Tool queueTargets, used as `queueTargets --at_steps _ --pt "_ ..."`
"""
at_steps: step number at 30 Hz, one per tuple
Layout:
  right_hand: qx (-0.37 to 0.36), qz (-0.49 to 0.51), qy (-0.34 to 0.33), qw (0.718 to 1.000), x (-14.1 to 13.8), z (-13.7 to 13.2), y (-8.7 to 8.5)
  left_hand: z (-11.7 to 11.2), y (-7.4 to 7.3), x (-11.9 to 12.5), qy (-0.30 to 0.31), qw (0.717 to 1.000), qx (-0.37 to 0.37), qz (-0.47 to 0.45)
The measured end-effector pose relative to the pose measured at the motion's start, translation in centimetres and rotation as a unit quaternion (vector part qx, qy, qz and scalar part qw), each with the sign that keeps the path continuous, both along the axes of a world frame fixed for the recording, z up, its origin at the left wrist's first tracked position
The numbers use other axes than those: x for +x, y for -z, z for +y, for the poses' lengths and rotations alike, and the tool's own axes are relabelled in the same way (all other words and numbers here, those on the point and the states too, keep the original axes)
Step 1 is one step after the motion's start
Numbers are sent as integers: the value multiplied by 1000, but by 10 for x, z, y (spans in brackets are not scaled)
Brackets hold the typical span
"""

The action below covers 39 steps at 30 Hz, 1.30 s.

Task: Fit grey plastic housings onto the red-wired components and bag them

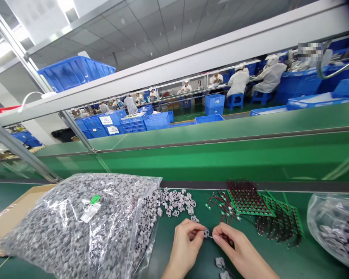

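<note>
My left hand (187, 244) pinches a small grey plastic housing (206, 233) between thumb and fingertips. Close beside it, my right hand (235, 246) is closed in a pinch too; a tiny pale end shows at its fingertips, but the rest is hidden. Below the hands lie grey housings (220, 262) with dark wires running from them. Loose grey housings (177, 201) are heaped beyond my left hand, by the mouth of a big clear bag (84, 228) full of them. Past my right hand are small wired boards (225, 205) and green circuit board panels (250, 201) with dark red wires.
A clear bag (334, 228) of wired grey parts stands at the right. Cardboard (26, 205) lies under the big bag's left side. A green barrier (221, 159) runs along the table's back. Beyond it are blue crates (215, 101) and seated people in white.
</note>
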State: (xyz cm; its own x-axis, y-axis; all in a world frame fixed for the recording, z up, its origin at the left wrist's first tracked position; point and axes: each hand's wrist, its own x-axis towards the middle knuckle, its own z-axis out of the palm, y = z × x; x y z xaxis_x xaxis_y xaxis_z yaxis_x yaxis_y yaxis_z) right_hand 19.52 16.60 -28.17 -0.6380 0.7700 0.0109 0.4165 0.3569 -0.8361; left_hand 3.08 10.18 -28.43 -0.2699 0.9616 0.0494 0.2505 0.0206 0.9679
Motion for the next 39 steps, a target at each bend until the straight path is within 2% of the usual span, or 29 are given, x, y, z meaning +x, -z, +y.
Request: queueTargets --at_steps 6,11,13,15,20,23,26,30,32,36,39 --pt "58 -11 -4 998 -4 -3 -2 -1 1 8 18 1000 -19 -15" --pt "93 -8 -21 995 1 -4 1 -1 -6 10 17 999 -13 40" --pt "149 21 -27 988 5 -4 1 0 -7 10 19 1000 -6 -2" --pt "218 45 -41 974 8 -3 2 1 -6 10 17 996 -15 -83" --pt "357 48 -89 929 10 0 0 2 -8 9 13 960 -84 -266" --pt "413 47 -108 903 10 0 -4 -1 -15 8 15 942 -108 -319" --pt "439 49 -126 888 9 0 -9 -3 -21 6 20 935 -117 -335" --pt "436 52 -130 889 9 0 -10 -5 -21 6 19 939 -117 -323" --pt "400 56 -119 907 9 -2 -9 -6 -17 7 16 946 -104 -306" --pt "218 66 -63 972 6 -7 -7 -6 -11 10 16 974 -43 -222" --pt "109 69 -43 991 4 -10 -10 -9 -11 11 22 986 -3 -168"
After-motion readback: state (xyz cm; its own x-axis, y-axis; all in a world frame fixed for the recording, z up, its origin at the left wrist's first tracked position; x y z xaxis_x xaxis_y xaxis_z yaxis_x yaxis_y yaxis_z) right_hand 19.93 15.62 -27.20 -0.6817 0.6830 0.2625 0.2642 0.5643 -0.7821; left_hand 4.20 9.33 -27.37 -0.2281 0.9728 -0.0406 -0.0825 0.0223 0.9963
